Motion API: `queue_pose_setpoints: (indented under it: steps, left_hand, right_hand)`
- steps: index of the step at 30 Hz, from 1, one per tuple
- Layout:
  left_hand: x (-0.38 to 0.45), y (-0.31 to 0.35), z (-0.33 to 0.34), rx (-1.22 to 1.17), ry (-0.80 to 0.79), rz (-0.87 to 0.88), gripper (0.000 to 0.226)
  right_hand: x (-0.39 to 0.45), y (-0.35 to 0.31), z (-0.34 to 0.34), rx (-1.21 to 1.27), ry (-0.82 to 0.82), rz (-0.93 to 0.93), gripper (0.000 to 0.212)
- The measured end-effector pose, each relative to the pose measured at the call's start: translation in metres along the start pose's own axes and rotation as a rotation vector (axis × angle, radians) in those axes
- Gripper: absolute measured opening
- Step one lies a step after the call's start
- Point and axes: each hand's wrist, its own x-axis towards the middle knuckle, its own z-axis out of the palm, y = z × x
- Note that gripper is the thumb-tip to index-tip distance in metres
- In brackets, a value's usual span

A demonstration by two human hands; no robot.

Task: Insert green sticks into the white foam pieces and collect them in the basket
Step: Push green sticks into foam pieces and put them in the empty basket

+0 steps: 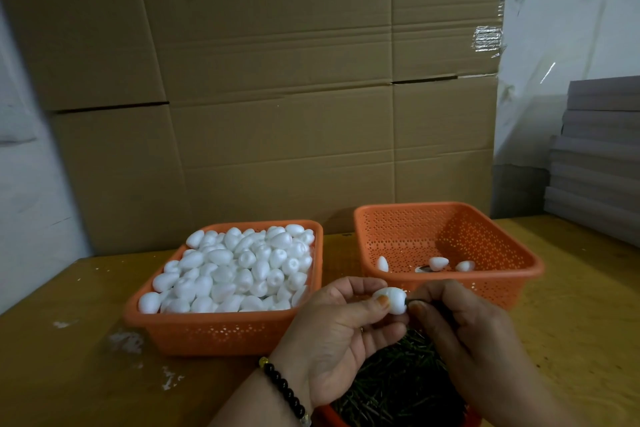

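My left hand (341, 329) pinches a foam piece (390, 300); right hand (460, 319) grips a green stick (412, 303); right basket (446, 213) holds few, left basket (221, 331) remains full

Basket (221, 333) full of foam pieces (239, 267) at left on table (69, 357), second basket (519, 264) at right holding a few pieces (438, 263), stick pile (398, 388) nearest, cardboard boxes (277, 80) behind, stacked boards (602, 156) far right

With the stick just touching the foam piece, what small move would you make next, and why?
Probably push the green stick further into the foam piece: the left hand pinches the foam, the right hand grips the stick, and its tip only meets the foam's end.
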Motion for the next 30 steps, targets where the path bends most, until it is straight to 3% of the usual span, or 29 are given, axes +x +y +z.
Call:
queue_pose_setpoints:
  steps: [21,26,30]
  left_hand:
    - [0.0,-0.001,0.002,-0.003,0.061,0.01,0.04]
    - [0.001,-0.001,0.002,-0.051,0.054,-0.023,0.025]
    - [0.001,0.0,0.0,-0.139,0.038,-0.062,0.032]
  right_hand:
    - [0.0,-0.002,0.001,0.023,-0.008,0.046,0.008]
    - [-0.003,0.004,0.003,0.119,-0.027,0.139,0.041]
    - [-0.005,0.007,0.004,0.154,-0.03,0.18,0.048]
